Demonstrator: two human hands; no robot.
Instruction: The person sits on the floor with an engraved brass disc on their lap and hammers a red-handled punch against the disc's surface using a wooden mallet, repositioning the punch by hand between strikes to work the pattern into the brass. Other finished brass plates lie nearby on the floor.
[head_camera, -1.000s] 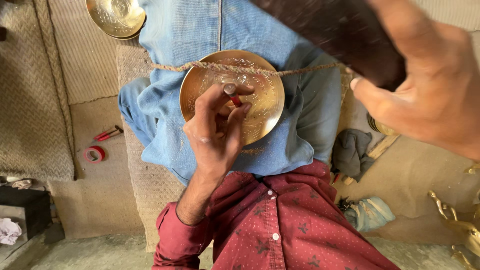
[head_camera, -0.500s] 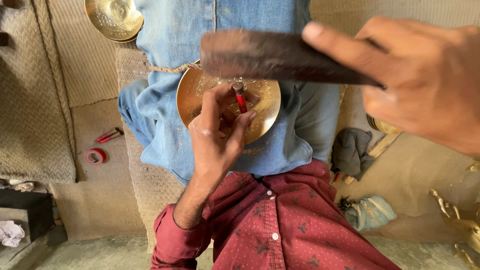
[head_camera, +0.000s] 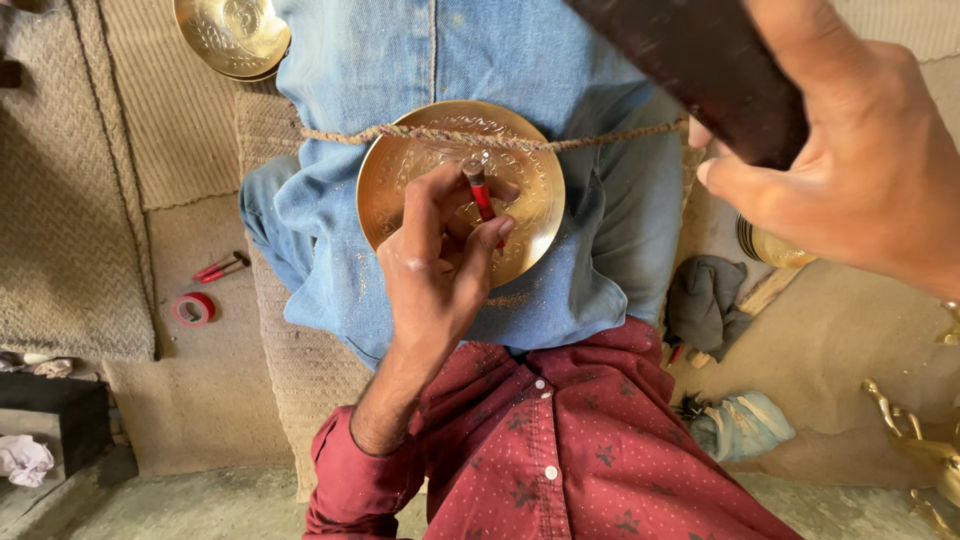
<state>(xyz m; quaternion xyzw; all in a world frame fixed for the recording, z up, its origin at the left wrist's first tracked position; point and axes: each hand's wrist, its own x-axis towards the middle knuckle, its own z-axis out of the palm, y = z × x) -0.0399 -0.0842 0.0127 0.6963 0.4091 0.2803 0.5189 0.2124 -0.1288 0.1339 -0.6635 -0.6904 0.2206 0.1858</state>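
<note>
Two hands are at work: the left hand (head_camera: 440, 265) is shut tight on a red punch (head_camera: 481, 197), tip on the brass plate (head_camera: 455, 180) on the lap at 12 o'clock. The right hand (head_camera: 850, 160), at 2 o'clock, is wrapped round a dark block (head_camera: 700, 65). The punch should be kept straight & hit square w/ small taps.

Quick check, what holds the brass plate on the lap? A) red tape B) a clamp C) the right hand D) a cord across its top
D: a twisted cord runs across the upper part of the brass plate, while the right hand is raised clear, gripping a dark block.
</note>
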